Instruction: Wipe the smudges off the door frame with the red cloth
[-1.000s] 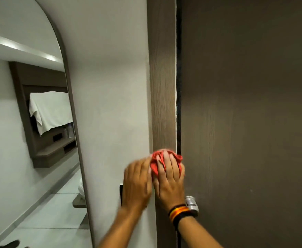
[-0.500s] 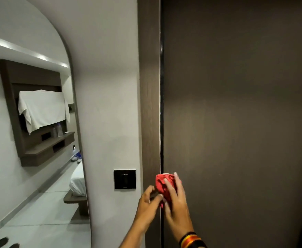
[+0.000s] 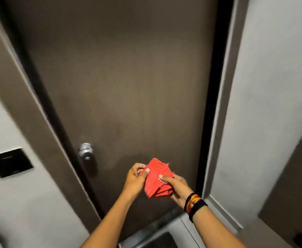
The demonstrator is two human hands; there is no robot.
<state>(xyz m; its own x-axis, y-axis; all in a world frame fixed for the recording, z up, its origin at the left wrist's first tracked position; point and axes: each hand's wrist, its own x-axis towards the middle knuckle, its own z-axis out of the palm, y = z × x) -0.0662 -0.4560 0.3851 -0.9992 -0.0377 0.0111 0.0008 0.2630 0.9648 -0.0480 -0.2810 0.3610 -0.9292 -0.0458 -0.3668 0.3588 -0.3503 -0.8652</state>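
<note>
The red cloth [image 3: 155, 179], folded loosely, hangs in front of the lower middle of the dark brown door [image 3: 125, 77], away from the frame. My left hand [image 3: 135, 179] pinches its left edge between thumb and fingers. My right hand [image 3: 177, 187], with coloured bands on the wrist, grips its right side. The brown door frame [image 3: 9, 76] runs down the left of the door, and a grey frame strip [image 3: 223, 108] runs down the right. Neither hand touches the frame.
A silver door knob [image 3: 86, 151] sits on the door's left edge. A black switch plate [image 3: 10, 162] is on the pale wall at the left. A pale wall [image 3: 271, 86] stands to the right, and a dark floor threshold [image 3: 157, 224] lies below the door.
The cloth has left the left door frame. Both hands came down and right in front of the door and now hold the cloth between them. My view swung right and downward.
</note>
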